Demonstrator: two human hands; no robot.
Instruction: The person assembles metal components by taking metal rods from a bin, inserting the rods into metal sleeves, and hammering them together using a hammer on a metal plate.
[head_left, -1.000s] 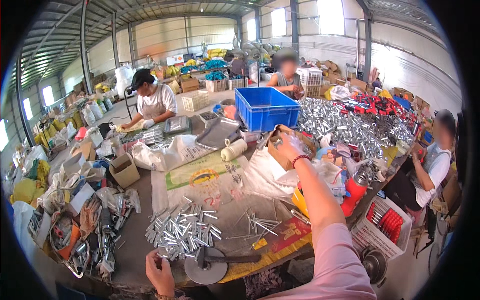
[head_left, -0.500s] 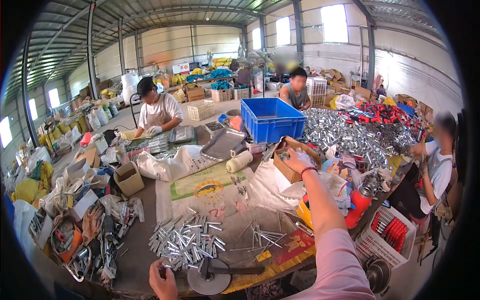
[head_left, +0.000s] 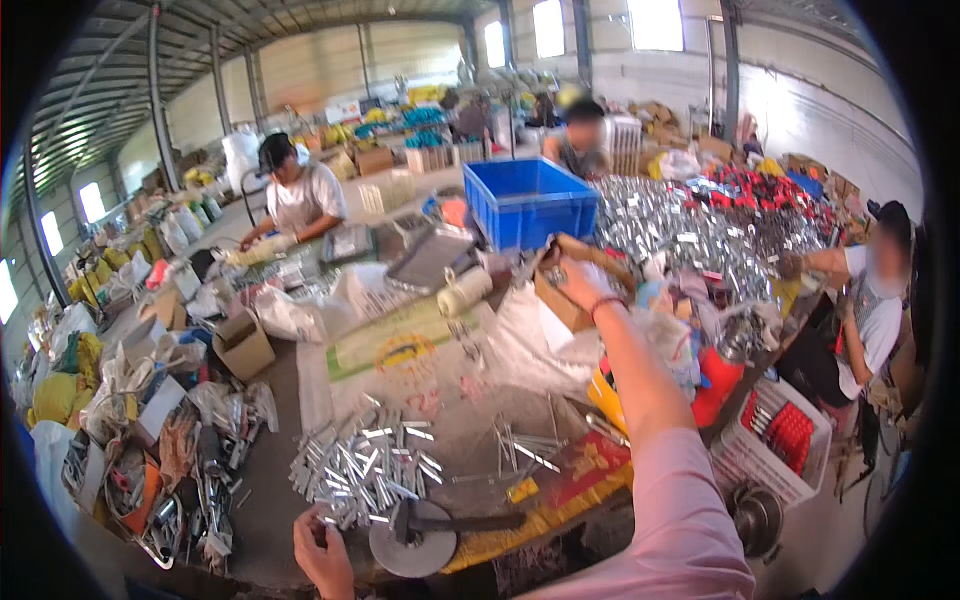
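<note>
My right hand (head_left: 578, 284) reaches into an open cardboard box (head_left: 562, 305), its fingertips hidden and blurred among what lies inside. My left hand (head_left: 322, 558) rests at the table's near edge, fingers curled together beside a pile of short silver metal tubes (head_left: 365, 465); whatever lies between its fingertips is too small to make out. Just right of that hand, a hammer (head_left: 455, 522) lies with its head on a round grey metal disc (head_left: 412, 548). Several long thin metal rods (head_left: 525, 448) are scattered to the right of the pile.
A blue crate (head_left: 530, 205) stands behind the box, with a large heap of metal parts (head_left: 690, 240) to its right. Plastic bags of tools (head_left: 190, 480) crowd the left. A white basket (head_left: 770, 440) holds red parts. Three people work around the table.
My right hand has gone deeper into the cardboard box. The left hand stays beside the tubes, and the whole view has shifted slightly.
</note>
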